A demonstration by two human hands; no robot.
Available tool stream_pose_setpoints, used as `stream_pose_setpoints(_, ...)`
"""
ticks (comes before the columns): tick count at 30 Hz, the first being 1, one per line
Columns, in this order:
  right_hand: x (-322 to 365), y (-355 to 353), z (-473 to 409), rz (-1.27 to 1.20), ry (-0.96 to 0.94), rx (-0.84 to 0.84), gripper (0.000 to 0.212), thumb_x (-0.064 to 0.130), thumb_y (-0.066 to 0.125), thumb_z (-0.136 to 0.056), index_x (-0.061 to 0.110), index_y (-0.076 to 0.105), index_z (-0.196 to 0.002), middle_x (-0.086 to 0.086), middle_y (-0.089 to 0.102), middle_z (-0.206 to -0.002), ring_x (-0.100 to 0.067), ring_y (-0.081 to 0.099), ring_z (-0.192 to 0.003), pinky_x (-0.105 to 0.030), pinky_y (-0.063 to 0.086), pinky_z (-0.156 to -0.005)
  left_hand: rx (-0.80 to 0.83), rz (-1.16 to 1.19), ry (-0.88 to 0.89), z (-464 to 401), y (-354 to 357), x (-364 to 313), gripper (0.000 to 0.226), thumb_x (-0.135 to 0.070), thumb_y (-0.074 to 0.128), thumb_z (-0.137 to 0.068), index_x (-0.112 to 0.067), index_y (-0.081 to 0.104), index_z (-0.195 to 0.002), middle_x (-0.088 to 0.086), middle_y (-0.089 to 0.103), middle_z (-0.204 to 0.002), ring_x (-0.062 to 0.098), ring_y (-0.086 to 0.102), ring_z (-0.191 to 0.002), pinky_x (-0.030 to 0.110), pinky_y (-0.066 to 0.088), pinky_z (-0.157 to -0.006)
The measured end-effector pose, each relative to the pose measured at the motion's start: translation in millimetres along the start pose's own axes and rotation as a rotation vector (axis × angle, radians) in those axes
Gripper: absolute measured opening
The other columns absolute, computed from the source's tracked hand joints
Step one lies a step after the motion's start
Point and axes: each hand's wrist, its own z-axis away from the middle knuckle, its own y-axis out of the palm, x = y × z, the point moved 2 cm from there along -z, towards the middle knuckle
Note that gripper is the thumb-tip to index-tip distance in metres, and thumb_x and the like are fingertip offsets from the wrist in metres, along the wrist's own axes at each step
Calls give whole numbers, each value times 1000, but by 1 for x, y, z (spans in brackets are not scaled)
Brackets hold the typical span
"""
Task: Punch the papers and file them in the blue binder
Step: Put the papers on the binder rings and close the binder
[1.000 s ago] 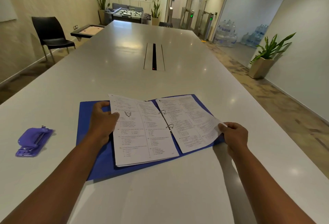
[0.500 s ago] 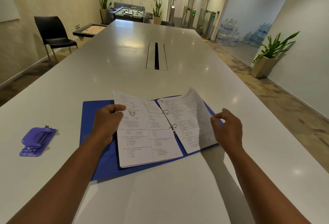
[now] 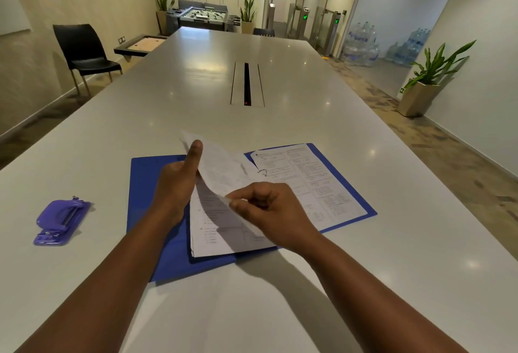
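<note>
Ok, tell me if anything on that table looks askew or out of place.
Nothing damaged or spilled. The blue binder lies open at an angle to the table edge, and one sheet is curled mid-turn between both hands. The purple punch sits apart, unused.

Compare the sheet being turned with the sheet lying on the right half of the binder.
The turned sheet is lifted and curved in the air; the right sheet lies flat on the blue binder. The turned sheet is held, the right hand pinching its edge and the left hand against it; nothing touches the right sheet. The turned sheet's print looks blurred; the right sheet's columns show clearly. Both are white printed pages.
</note>
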Motion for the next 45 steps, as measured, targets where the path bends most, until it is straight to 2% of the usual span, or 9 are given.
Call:
stream_pose_setpoints(3, -4, 12, 2, -24, 27, 67, 20, 24, 74, -95, 16, 80, -112, 2, 80, -104, -14, 75, -96, -39, 62, -88, 0, -49, 14, -2, 1, 1, 48, -38, 65, -98, -11, 54, -59, -11, 59, -46, 6, 59, -45, 23, 40, -45)
stream_pose_setpoints(7, -20, 3, 2, -79, 108, 35, 21, 29, 75, -93, 18, 79, -111, 5, 79, -106, -8, 74, -96, -34, 60, -94, -12, -80, -8, -8, -6, 7, 30, -22, 66, -96, 7, 68, -90, 8, 76, -84, 24, 74, -75, 30, 55, -61)
stream_pose_setpoints(13, -81, -58, -2, 621, 247, -285, 38, 40, 65, -97, 18, 64, -128, 1, 68, -124, -17, 63, -111, -31, 50, -91, -13, -74, -37, -10, -10, 13, 29, -22, 70, -96, 5, 68, -86, 8, 77, -86, 20, 75, -74, 27, 55, -58)
stream_pose_setpoints(20, -154, -110, 11, 816, 788, -198, 112, 76, 57, -83, 11, 9, -160, -20, 22, -165, -41, 18, -154, -62, 26, -119, -54, -56, -15, -12, -10, 17, 25, -20, 75, -90, -2, 61, -81, 24, 74, -90, 25, 70, -70, 35, 56, -64)
stream_pose_setpoints(28, -162, -118, 17, 769, 820, -186, 95, 61, 51, -96, 19, -3, -162, -18, 18, -168, -39, 8, -157, -63, 18, -121, -54, -23, -32, -14, -9, 20, 19, -5, 71, -84, -11, 53, -86, 15, 61, -85, 24, 60, -72, 32, 47, -59)
stream_pose_setpoints(32, -149, -120, 18, 556, 679, -338, 82, 28, 63, -93, 22, 15, -160, -6, 49, -150, -34, 45, -138, -57, 40, -111, -70, 99, -100, -15, -6, 22, 49, -3, 68, -88, -17, 43, -128, 10, 66, -109, 23, 70, -83, 31, 52, -56)
stream_pose_setpoints(35, -130, -116, 17, 41, 510, -557, 78, 2, 63, -96, 23, 24, -159, -1, 53, -139, -23, 54, -118, -40, 56, -85, 4, 284, -221, -13, -7, 22, 70, -2, 66, -93, -18, 30, -151, 16, 64, -115, 27, 70, -88, 37, 58, -65)
stream_pose_setpoints(41, -114, -110, -1, -633, 401, -622, 108, -11, 67, -90, 31, -1, -163, -4, 41, -159, -31, 57, -132, -58, 52, -103, 241, 484, -414, -8, 2, 17, 24, -4, 56, -101, -2, 63, -124, 20, 72, -115, 32, 72, -95, 42, 62, -60)
stream_pose_setpoints(45, -96, -100, -10, -605, 270, -550, 96, -13, 73, -83, 26, 24, -156, -7, 57, -141, -33, 61, -125, -55, 59, -93, 259, 463, -352, -11, 6, 8, 31, 0, 54, -100, -1, 59, -131, 19, 71, -116, 33, 71, -99, 41, 64, -61)
